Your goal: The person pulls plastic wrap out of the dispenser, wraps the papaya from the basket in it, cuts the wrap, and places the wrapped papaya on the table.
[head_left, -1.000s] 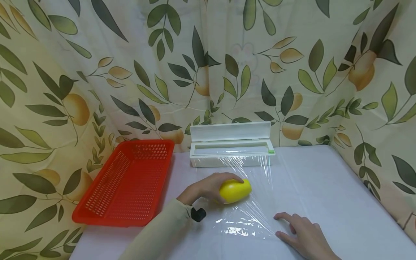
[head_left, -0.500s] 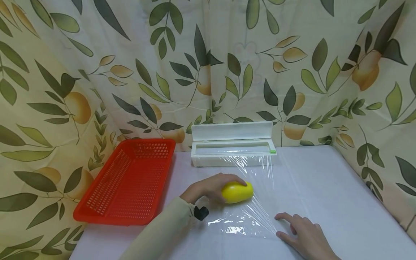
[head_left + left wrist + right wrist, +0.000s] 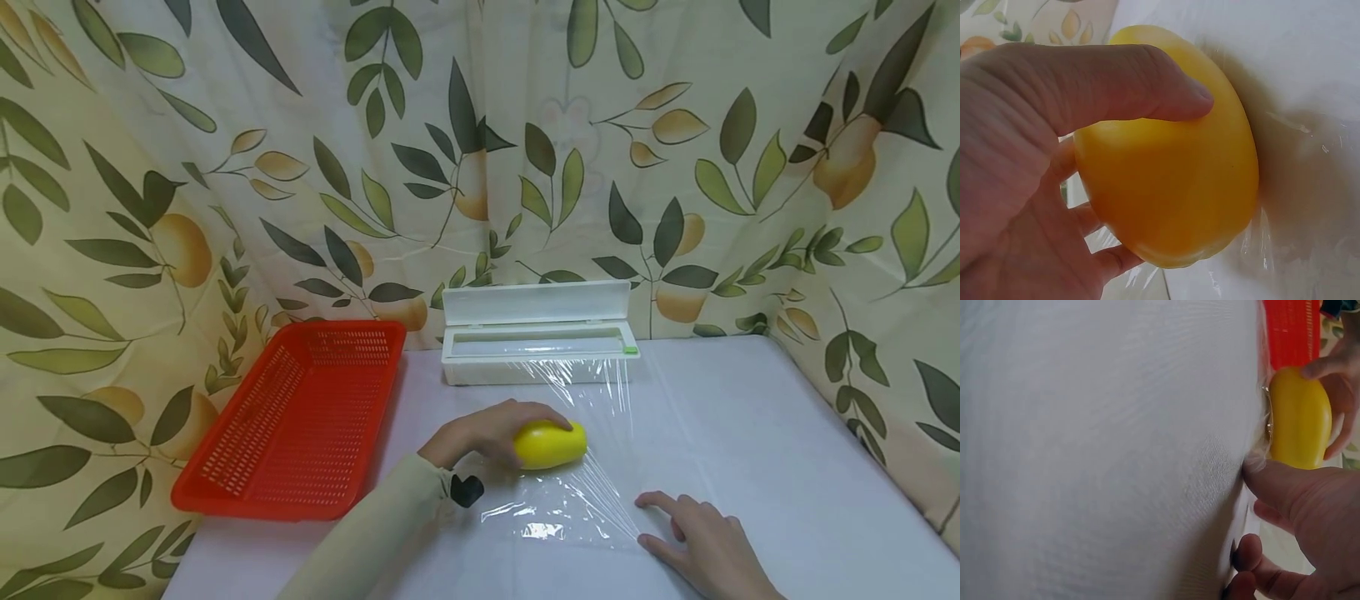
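My left hand (image 3: 495, 429) grips a smooth, oblong yellow fruit (image 3: 551, 446), thumb on one side and fingers round the other. In the left wrist view the fruit (image 3: 1172, 169) lies close against the clear film, its shadow beside it. That plastic wrap (image 3: 555, 508) runs from an opened white dispenser box (image 3: 540, 371) toward me, its front edge wrinkled and shiny. At the film's front right corner, my right hand (image 3: 705, 537) presses with the thumb, and creases fan from there to the fruit. The other right fingers (image 3: 1249, 550) are loosely bent near the tabletop.
A red perforated plastic basket (image 3: 300, 425) stands at the left of the white-covered table (image 3: 750, 417). The box's lid (image 3: 536, 304) is raised at the back, with a small green piece (image 3: 630, 350) at its right end. Leaf-patterned curtain (image 3: 480, 167) hangs behind and on both sides.
The fruit has turned slightly in my left hand's grip, its right end a little lower than a second ago. My right hand stays at the film's corner. The whole view has shifted slightly.
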The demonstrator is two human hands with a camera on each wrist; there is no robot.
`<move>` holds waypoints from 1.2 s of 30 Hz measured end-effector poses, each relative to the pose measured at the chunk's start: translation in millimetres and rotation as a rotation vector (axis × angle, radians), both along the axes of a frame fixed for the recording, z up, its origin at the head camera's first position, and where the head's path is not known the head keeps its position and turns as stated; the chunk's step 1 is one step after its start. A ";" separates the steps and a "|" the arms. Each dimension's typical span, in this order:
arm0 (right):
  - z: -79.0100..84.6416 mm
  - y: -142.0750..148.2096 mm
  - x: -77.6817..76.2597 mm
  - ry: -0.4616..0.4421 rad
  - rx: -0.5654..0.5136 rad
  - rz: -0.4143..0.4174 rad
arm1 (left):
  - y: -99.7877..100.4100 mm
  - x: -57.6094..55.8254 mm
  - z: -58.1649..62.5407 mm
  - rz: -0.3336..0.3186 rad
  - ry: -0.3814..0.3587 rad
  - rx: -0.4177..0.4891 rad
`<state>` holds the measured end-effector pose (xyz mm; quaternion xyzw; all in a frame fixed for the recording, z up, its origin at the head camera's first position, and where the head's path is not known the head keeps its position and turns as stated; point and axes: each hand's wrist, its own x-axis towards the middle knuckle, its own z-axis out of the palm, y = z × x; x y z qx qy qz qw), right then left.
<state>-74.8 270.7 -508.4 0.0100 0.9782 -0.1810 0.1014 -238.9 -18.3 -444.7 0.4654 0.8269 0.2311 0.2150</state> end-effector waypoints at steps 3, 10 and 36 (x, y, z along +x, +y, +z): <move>1.0 -0.8 -1.4 0.007 -0.016 0.007 | 1.5 1.0 1.5 0.000 0.003 -0.012; -0.4 -3.6 -3.1 0.027 -0.038 0.029 | 2.6 4.9 2.3 0.021 0.024 -0.042; 5.9 -1.7 0.8 0.106 -0.054 0.132 | -85.9 85.7 -25.3 0.424 0.124 0.067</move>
